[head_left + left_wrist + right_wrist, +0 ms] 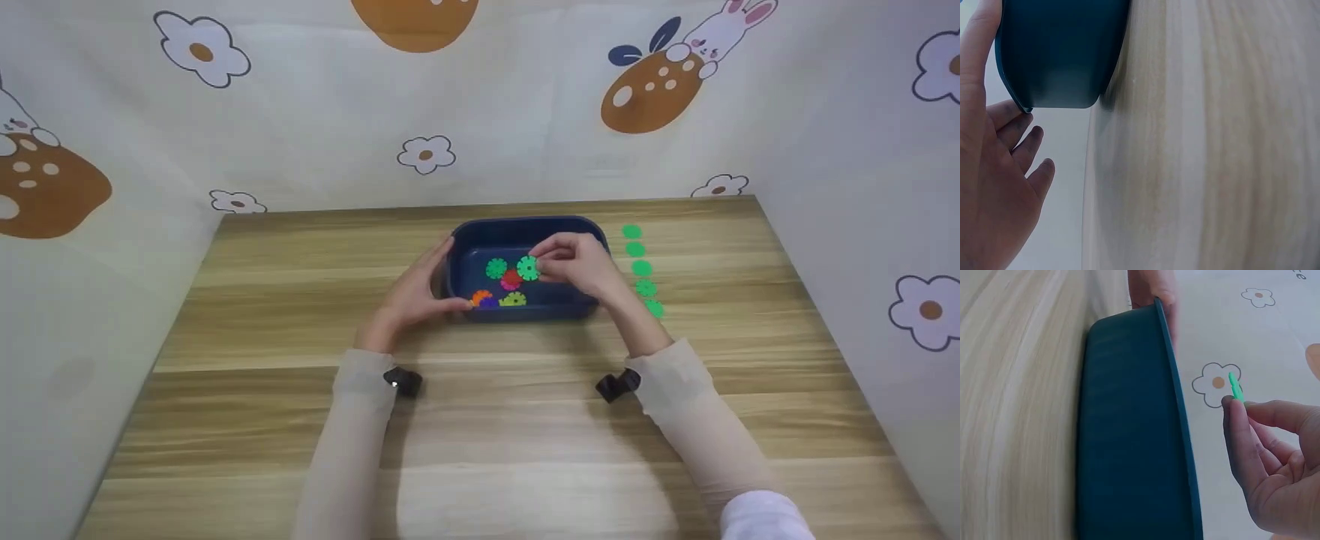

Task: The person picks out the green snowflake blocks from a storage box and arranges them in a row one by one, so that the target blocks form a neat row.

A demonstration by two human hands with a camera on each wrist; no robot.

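In the head view a dark blue plastic box [525, 313] stands on the table. My left hand [411, 296] holds its left end, thumb at the near corner and fingers along the left side; the left wrist view shows the hand [996, 152] around the rim. Above the box, my right hand [581, 262] pinches a green notched plastic disc [528, 268] between thumb and fingertips. That disc [1235, 386] appears edge-on in the right wrist view. Inside the box lie a green disc [496, 268], a red one [512, 278], a yellow-green one [515, 299], an orange one [481, 298] and a purple one [489, 303].
Right of the box, several green discs [641, 268] lie in a column on the wood-grain table [510, 420]. A patterned cloth [322, 127] rises behind the table and along both sides.
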